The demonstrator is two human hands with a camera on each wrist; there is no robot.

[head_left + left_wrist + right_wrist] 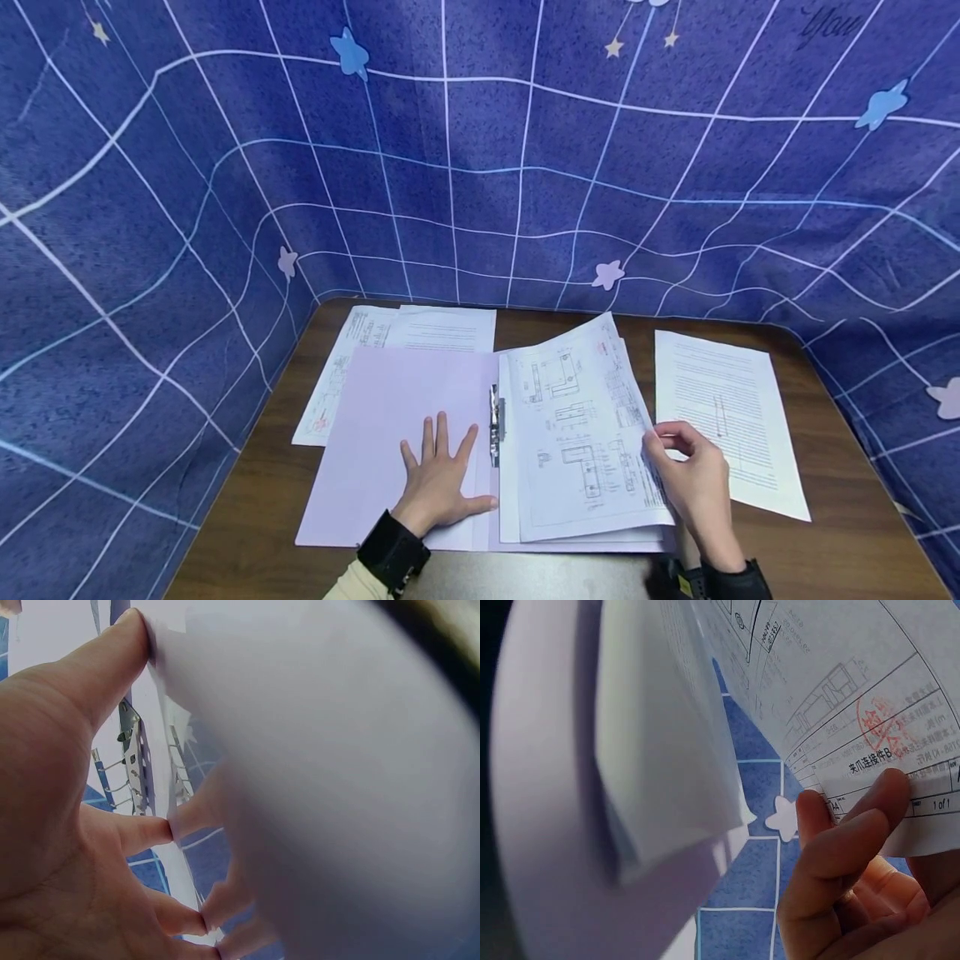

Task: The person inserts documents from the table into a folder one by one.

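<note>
The left hand's point(437, 490) grip is spread on the left cover of an open lilac folder point(382, 417) on the brown wooden desk point(232, 517). The right hand's point(697, 479) grip pinches the right edge of a white paper sheet with black technical drawings point(585, 400), lying right of the folder's silver metal clip point(494, 425).

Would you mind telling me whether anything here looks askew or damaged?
Nothing looks plainly damaged, but the loose papers poke out at differing angles from beneath the left cover of the lilac folder, which looks untidy.
</note>
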